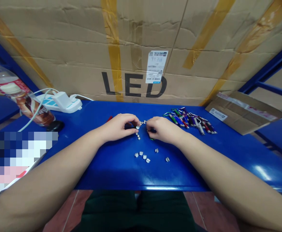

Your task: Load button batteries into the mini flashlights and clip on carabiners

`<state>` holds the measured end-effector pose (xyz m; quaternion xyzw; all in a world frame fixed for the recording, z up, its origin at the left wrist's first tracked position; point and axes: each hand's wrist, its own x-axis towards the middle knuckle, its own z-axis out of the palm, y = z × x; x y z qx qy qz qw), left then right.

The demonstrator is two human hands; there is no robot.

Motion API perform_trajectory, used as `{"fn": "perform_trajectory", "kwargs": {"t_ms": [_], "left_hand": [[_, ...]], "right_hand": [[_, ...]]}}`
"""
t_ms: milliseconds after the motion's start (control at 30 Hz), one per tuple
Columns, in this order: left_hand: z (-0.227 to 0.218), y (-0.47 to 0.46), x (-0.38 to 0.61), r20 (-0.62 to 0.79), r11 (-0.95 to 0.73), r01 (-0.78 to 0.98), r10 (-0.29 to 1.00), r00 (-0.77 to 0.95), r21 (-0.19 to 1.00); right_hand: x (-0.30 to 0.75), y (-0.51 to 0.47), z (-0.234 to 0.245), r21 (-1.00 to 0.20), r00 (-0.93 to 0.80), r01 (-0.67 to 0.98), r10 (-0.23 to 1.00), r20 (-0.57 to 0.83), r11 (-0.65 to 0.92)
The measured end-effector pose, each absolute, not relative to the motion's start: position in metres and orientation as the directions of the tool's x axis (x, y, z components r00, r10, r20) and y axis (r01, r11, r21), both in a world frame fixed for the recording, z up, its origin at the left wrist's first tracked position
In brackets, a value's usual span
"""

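Observation:
Both my hands rest on the blue table, close together at its middle. My left hand is curled around a small dark cylindrical thing, with a silver button cell at its fingertips. My right hand is closed on a small part, a bit of green showing beneath it. A short row of silver button cells runs between the two hands, with a few more just below. Several loose button cells lie scattered on the table nearer to me.
A heap of small coloured keychain flashlights lies to the right of my hands. Further right sits a flat cardboard piece. At left are a white power strip, a plastic bottle and a dark cap. A large cardboard box marked LED stands behind.

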<state>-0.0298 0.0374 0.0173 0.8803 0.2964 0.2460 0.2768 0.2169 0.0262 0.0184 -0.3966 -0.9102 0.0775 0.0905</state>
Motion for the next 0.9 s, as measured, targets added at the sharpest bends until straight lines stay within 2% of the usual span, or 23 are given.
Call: {"fn": "perform_trajectory", "kwargs": {"t_ms": [133, 400, 467, 600, 667, 900], "left_hand": [[0.018, 0.038, -0.030, 0.265, -0.675, 0.405, 0.662, 0.701, 0.617], [0.014, 0.040, -0.031, 0.265, -0.666, 0.396, 0.665, 0.698, 0.632], [0.014, 0.040, -0.031, 0.265, -0.659, 0.398, 0.673, 0.690, 0.638], [0.014, 0.039, -0.030, 0.256, -0.646, 0.394, 0.679, 0.688, 0.654], [0.014, 0.039, -0.029, 0.257, -0.642, 0.384, 0.678, 0.689, 0.664], [0.012, 0.038, -0.027, 0.264, -0.635, 0.381, 0.686, 0.678, 0.672]], "right_hand": [[0.220, 0.028, 0.016, -0.285, -0.665, 0.689, 0.738, 0.115, 0.666], [0.224, 0.027, 0.018, -0.222, -0.675, 0.707, 0.734, 0.070, 0.671], [0.225, 0.025, 0.019, -0.241, -0.680, 0.685, 0.722, 0.127, 0.687], [0.223, 0.021, 0.019, -0.365, -0.621, 0.570, 0.677, 0.394, 0.736], [0.220, 0.019, 0.018, -0.412, -0.584, 0.511, 0.656, 0.478, 0.755], [0.215, 0.017, 0.012, -0.405, -0.650, 0.421, 0.582, 0.489, 0.811]]}}
